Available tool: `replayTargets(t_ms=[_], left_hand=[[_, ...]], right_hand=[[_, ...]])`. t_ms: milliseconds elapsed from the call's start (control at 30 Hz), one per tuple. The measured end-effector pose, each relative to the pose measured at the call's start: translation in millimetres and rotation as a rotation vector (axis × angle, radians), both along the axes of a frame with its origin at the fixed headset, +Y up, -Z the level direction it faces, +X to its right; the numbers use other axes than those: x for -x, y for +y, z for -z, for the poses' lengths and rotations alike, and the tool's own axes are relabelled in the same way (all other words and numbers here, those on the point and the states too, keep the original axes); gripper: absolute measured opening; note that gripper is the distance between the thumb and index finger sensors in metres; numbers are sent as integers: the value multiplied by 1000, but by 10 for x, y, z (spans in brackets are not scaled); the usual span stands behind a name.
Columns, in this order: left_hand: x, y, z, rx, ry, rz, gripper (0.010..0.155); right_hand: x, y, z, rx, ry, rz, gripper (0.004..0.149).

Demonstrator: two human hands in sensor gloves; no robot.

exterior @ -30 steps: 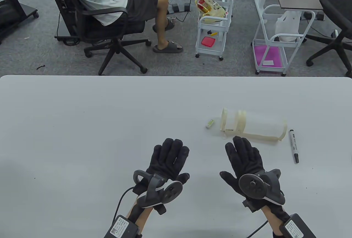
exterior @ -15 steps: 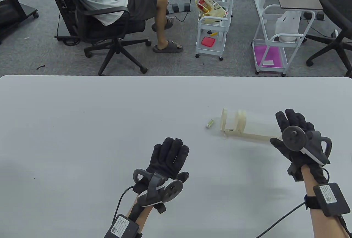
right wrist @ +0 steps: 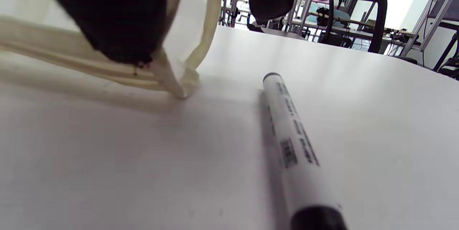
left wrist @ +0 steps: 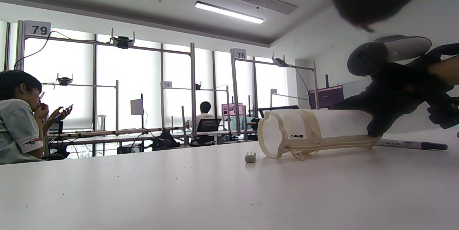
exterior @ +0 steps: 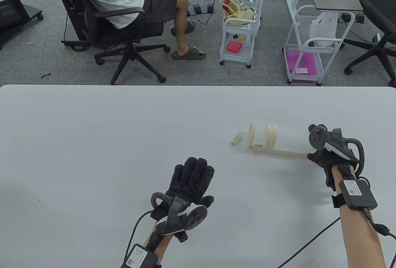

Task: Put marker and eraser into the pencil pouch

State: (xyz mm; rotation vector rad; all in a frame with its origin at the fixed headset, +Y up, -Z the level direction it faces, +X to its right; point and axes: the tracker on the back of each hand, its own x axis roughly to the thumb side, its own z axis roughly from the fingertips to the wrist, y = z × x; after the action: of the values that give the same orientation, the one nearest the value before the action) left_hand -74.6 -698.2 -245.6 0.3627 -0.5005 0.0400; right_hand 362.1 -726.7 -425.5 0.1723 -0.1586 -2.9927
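Right hand [exterior: 328, 156] pinches the cylindrical mesh pouch [exterior: 280, 139]; left hand [exterior: 190, 181] lies flat, fingers spread.

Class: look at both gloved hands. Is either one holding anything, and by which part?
Neither clearly holds anything. The right hand touches the pencil pouch at its closed end; the left hand is empty.

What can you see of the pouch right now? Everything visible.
The pouch is a long tube-shaped case of translucent white mesh with cream fabric trim, a cream band near its left end and a small label. It lies on its side on the table, long axis left to right. The right hand is at its right end, thumb on the trimmed corner in the right wrist view. The eraser sits just off its left end, the marker beside its right end, neither touching. Whether it is open is unclear.
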Motion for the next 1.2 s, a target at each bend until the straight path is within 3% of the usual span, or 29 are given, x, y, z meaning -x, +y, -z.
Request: replayTargets(t_ms=[267, 533, 833, 1033, 1200], left_hand=[[-7, -6, 4, 6, 3, 11, 89], [-14, -8, 9, 16, -1, 21, 89], [-18, -16, 16, 25, -15, 13, 90], [15, -4, 32, 24, -5, -3, 93], [90, 40, 49, 21, 5, -56, 98]], right_hand=[[45, -5, 47, 13, 18, -2, 81], [16, 61, -42, -78, 60, 110, 69], [24, 520, -336, -155, 140, 394, 63], [131, 855, -600, -39, 224, 667, 62], [285, 1055, -828, 81, 318, 770, 62]])
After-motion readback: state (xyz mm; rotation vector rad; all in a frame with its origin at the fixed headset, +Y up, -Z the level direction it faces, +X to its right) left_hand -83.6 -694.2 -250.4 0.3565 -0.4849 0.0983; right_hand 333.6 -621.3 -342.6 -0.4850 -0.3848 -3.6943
